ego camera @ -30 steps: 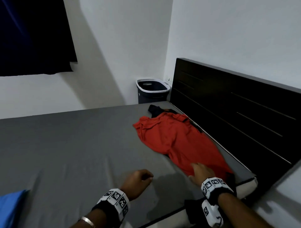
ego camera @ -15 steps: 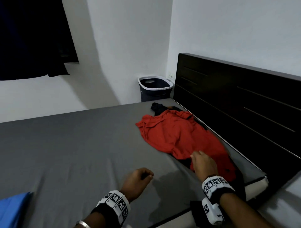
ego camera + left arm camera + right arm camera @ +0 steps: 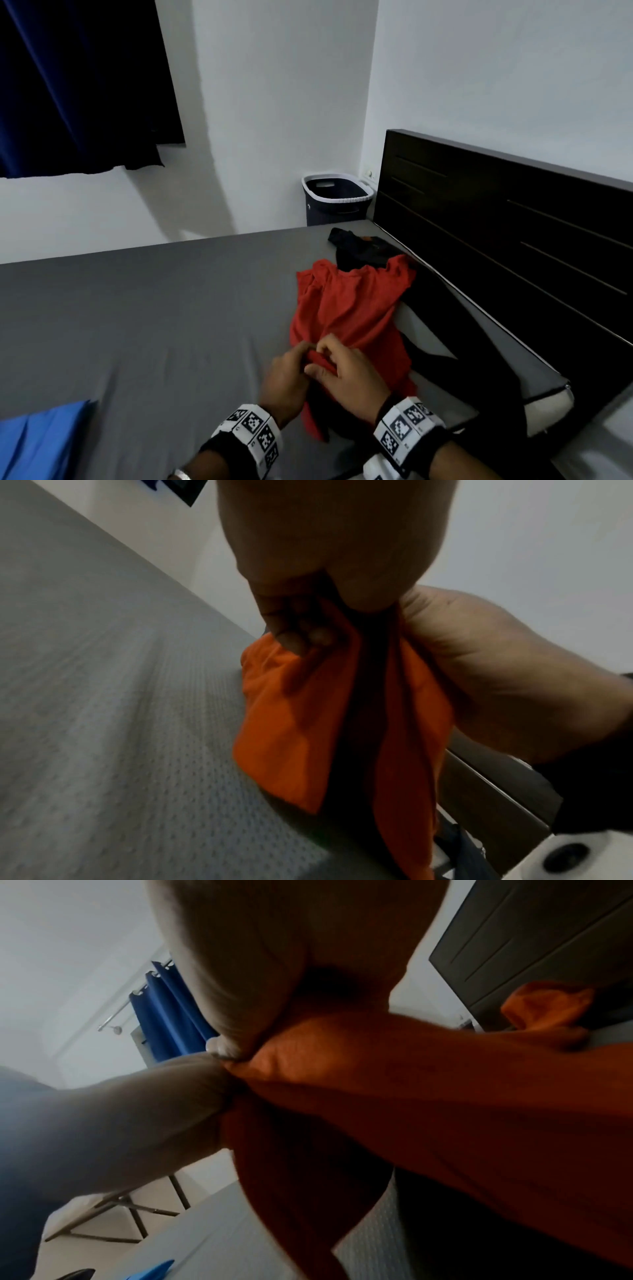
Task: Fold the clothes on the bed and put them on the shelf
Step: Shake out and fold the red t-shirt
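Where the 2 hands meet: at the near end of the red garment (image 3: 346, 308), close to the near edge of the bed (image 3: 137, 325), on its right half by the headboard (image 3: 507, 233).
Left hand (image 3: 287, 380): its fingers (image 3: 294, 634) and thumb are curled and pinch a bunched fold of red cloth; the left wrist view shows the cloth hanging below the fingertips.
Right hand (image 3: 346, 373): thumb and fingers are closed on the same bunch of red cloth, touching the left hand; the right wrist view shows the fabric gathered tightly at the pinch.
Red garment: its near end is lifted slightly in both grips, while the rest lies crumpled on the grey sheet, stretching away toward the far right corner of the bed.
Dark garment (image 3: 442, 342): lies on the bed along the headboard side, partly under the red one, with a bunched end at the far corner and a long stretch running toward the near right corner.
Blue cloth (image 3: 37, 442): on the near left of the bed, well apart from the hands.
Laundry basket (image 3: 335, 198): stands on the floor beyond the far edge of the bed, beside the headboard, against the white wall.
Curtain (image 3: 78, 85): dark blue, hanging at upper left.
Wrist bands: each wrist carries a band with black-and-white markers.
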A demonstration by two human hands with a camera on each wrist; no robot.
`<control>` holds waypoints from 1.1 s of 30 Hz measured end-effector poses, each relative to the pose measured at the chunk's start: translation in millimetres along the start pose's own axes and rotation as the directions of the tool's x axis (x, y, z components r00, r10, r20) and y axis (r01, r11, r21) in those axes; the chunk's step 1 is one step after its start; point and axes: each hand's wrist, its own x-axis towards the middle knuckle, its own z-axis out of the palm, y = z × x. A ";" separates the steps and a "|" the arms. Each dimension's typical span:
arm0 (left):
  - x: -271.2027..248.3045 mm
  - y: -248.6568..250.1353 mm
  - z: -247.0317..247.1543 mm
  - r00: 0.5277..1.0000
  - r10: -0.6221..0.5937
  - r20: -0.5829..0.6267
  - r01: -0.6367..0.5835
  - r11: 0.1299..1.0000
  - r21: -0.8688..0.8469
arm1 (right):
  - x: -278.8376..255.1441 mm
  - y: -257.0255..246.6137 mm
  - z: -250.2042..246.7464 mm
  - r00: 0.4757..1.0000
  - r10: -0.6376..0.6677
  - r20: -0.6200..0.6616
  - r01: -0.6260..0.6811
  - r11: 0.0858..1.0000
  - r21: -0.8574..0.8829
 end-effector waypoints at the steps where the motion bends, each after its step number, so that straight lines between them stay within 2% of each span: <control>1: -1.6 -1.0 -6.8 1.000 -0.012 0.021 0.011 0.999 0.031 | -2.3 0.3 2.2 1.000 0.005 -0.023 -0.005 1.000 0.005; 3: -0.2 -5.6 -19.4 0.997 -0.076 0.033 0.074 0.996 0.042 | -4.5 2.0 5.0 0.999 0.028 -0.034 -0.030 0.999 -0.042; 6: 10.4 -5.5 -40.9 0.988 -0.150 -0.025 0.150 0.988 -0.027 | -9.1 0.9 8.0 1.000 0.022 -0.013 -0.025 0.969 -0.246; 9: 18.7 12.9 -59.2 0.989 -0.127 -0.081 0.129 0.991 0.024 | -8.8 -4.7 16.4 0.997 0.057 -0.048 -0.068 0.953 -0.297; 12: 19.8 38.1 -74.7 0.992 -0.108 -0.057 0.114 0.988 0.107 | 0.6 -12.6 22.6 0.984 0.158 -0.083 -0.171 0.969 -0.181; 14: 21.3 50.5 -90.1 0.991 -0.116 -0.059 0.124 0.980 0.154 | 7.3 -17.8 20.5 0.979 0.170 -0.115 -0.188 0.968 -0.164; 15: 22.7 55.0 -100.2 0.990 -0.114 -0.080 0.127 0.973 0.192 | 11.1 -18.0 17.0 0.973 0.173 -0.151 -0.195 0.970 -0.148; 17: 25.8 61.6 -126.7 0.987 -0.112 -0.116 0.138 0.956 0.257 | 18.6 -22.1 7.7 0.944 0.190 -0.269 -0.195 0.981 0.007; 19: 32.8 61.6 -157.0 0.985 -0.123 -0.121 0.148 0.961 0.232 | 29.8 -30.3 -7.8 0.912 0.198 -0.358 -0.151 0.976 0.157; 21: 38.0 60.5 -183.6 0.980 -0.167 -0.105 0.181 0.974 0.137 | 39.1 -46.6 -28.6 0.906 0.167 -0.390 -0.104 0.979 0.177; 23: 42.0 61.5 -206.9 0.974 -0.191 -0.121 0.193 0.981 0.003 | 43.6 -73.5 -52.0 0.938 0.073 -0.338 -0.043 0.995 0.095; 25: 46.7 67.8 -227.0 0.957 -0.228 -0.177 0.212 0.972 -0.105 | 48.4 -102.9 -74.7 0.982 -0.041 -0.182 -0.002 0.973 -0.232; 27: 46.2 80.5 -248.9 0.949 -0.243 -0.203 0.204 0.959 -0.196 | 58.9 -125.3 -92.9 0.992 -0.114 -0.050 0.062 0.798 -0.600; 28: 44.4 87.3 -260.4 0.952 -0.220 -0.214 0.185 0.967 -0.175 | 66.0 -133.8 -101.4 0.988 -0.150 -0.024 0.094 0.730 -0.677; 29: 43.6 90.8 -272.6 0.957 -0.178 -0.228 0.156 0.982 -0.108 | 73.5 -142.5 -110.8 0.983 -0.183 -0.014 0.122 0.710 -0.693; 33: 39.4 103.1 -321.2 0.945 -0.021 -0.326 0.081 0.982 0.173 | 104.5 -160.5 -156.6 0.981 -0.193 -0.022 0.125 0.716 -0.687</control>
